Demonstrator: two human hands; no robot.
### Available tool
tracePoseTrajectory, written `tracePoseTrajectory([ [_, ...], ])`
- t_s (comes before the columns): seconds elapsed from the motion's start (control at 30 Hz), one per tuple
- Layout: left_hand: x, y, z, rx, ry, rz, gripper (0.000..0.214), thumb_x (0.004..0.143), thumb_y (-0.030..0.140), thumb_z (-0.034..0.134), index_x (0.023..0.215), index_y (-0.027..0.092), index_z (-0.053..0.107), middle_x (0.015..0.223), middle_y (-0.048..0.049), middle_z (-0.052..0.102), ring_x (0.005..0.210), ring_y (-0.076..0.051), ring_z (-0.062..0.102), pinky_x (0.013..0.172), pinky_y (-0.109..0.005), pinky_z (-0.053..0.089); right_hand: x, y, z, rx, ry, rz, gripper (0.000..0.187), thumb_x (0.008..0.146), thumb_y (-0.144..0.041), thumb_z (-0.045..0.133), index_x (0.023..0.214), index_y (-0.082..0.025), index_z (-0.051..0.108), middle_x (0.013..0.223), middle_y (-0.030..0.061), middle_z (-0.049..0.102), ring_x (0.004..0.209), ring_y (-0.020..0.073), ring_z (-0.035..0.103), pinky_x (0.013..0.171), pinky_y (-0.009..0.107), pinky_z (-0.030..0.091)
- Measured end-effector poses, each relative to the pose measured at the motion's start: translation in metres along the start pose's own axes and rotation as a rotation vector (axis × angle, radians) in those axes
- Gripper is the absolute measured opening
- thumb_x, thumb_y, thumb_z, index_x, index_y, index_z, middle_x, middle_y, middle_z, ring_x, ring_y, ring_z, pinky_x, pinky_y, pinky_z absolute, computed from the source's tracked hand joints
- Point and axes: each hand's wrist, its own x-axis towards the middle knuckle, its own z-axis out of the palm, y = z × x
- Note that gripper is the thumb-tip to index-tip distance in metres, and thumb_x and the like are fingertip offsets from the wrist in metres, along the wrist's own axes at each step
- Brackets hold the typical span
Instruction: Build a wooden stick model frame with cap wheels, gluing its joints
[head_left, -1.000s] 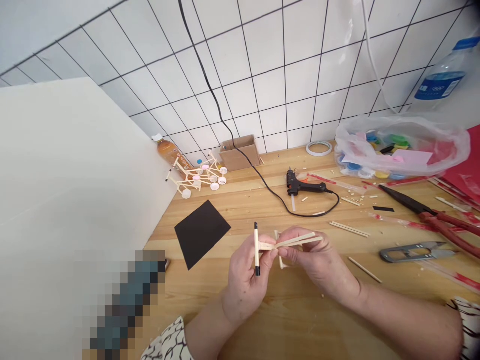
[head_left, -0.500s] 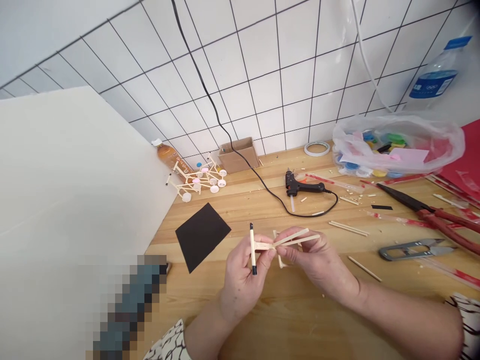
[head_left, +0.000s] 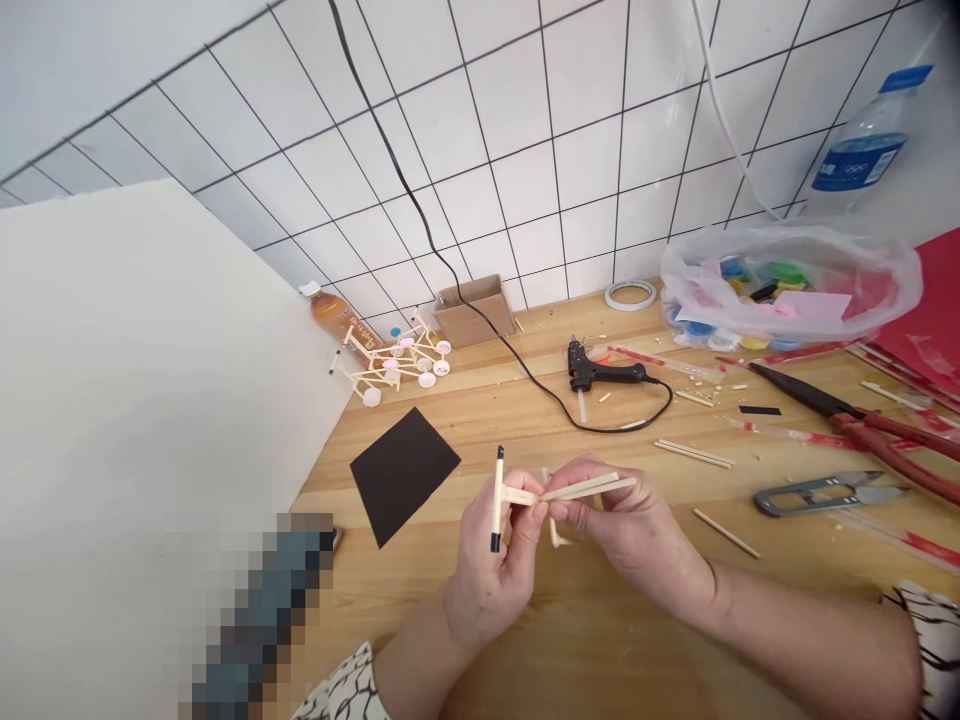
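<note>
Both my hands hold a small frame of thin wooden sticks [head_left: 581,488] above the wooden table [head_left: 600,640]. My left hand [head_left: 491,565] pinches the end where an upright stick with black tips [head_left: 496,498] crosses it. My right hand [head_left: 622,525] pinches the long sticks from the right, its fingers closed round them. Another short stick of the frame shows below, between my two hands.
A black square sheet [head_left: 403,470] lies to the left. Behind are a glue gun [head_left: 600,374] with its cable, a stick model with wheels [head_left: 397,362], a cardboard box [head_left: 474,310], tape [head_left: 634,294], a bag of caps [head_left: 787,285], pliers [head_left: 855,425], snips [head_left: 821,493], loose sticks [head_left: 694,453].
The hands and stick frame have stayed almost still. The black-tipped stick has shifted slightly left. The view has tilted a little.
</note>
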Motion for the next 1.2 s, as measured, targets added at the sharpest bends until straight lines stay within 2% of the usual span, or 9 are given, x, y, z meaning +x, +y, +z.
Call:
tracePoseTrajectory([
  [0.17,-0.003,-0.005,0.001,-0.08,0.055,-0.103,0.011,0.087,0.018,0.052,0.097,0.019,0.056,0.092,-0.0045,0.061,0.082,-0.015,0.06,0.072,-0.025,0.049,0.001,0.0,-0.001,0.067,-0.039,-0.007,0.008,0.071,-0.027,0.071,0.075,-0.019,0.07,0.071,-0.0003,0.065,0.06,0.0093,0.053,0.057,0.023,0.044],
  [0.23,-0.004,-0.007,0.001,-0.109,0.057,-0.119,0.015,0.086,0.017,0.054,0.1,0.019,0.057,0.093,-0.0046,0.063,0.084,-0.016,0.062,0.074,-0.026,0.05,0.002,0.001,-0.001,0.077,-0.057,-0.019,0.008,0.072,-0.026,0.071,0.076,-0.02,0.07,0.075,0.0001,0.066,0.062,0.0098,0.054,0.058,0.023,0.045],
  [0.5,-0.002,-0.006,0.001,-0.125,0.11,-0.082,0.011,0.086,0.012,0.054,0.093,0.019,0.059,0.087,-0.0022,0.062,0.074,-0.012,0.06,0.067,-0.021,0.049,0.002,0.005,-0.004,-0.102,-0.02,-0.038,0.01,0.072,-0.027,0.069,0.077,-0.019,0.069,0.077,0.0025,0.064,0.075,0.0165,0.058,0.07,0.031,0.046],
  [0.7,-0.003,-0.005,0.005,-0.139,0.094,-0.072,0.012,0.086,0.011,0.052,0.093,0.02,0.057,0.085,-0.0005,0.06,0.072,-0.009,0.057,0.065,-0.017,0.047,0.001,0.011,-0.005,-0.154,0.018,-0.078,0.008,0.072,-0.027,0.069,0.075,-0.02,0.07,0.078,0.0033,0.065,0.076,0.0177,0.058,0.069,0.031,0.046],
  [0.93,-0.004,-0.003,0.01,-0.115,0.117,-0.06,0.009,0.087,0.013,0.05,0.091,0.019,0.055,0.084,-0.001,0.058,0.074,-0.01,0.057,0.064,-0.017,0.046,0.0,0.006,0.0,-0.132,0.05,-0.104,0.009,0.069,-0.028,0.07,0.07,-0.019,0.069,0.073,0.0026,0.063,0.07,0.0164,0.057,0.064,0.029,0.046],
  [1.2,0.001,-0.001,0.005,-0.162,0.113,-0.194,0.006,0.087,0.02,0.054,0.092,0.018,0.056,0.08,-0.0009,0.059,0.07,-0.01,0.056,0.065,-0.019,0.047,0.007,-0.001,-0.008,-0.124,0.022,-0.023,0.017,0.068,-0.032,0.071,0.077,-0.018,0.066,0.073,0.0015,0.063,0.069,0.0141,0.055,0.065,0.028,0.045],
])
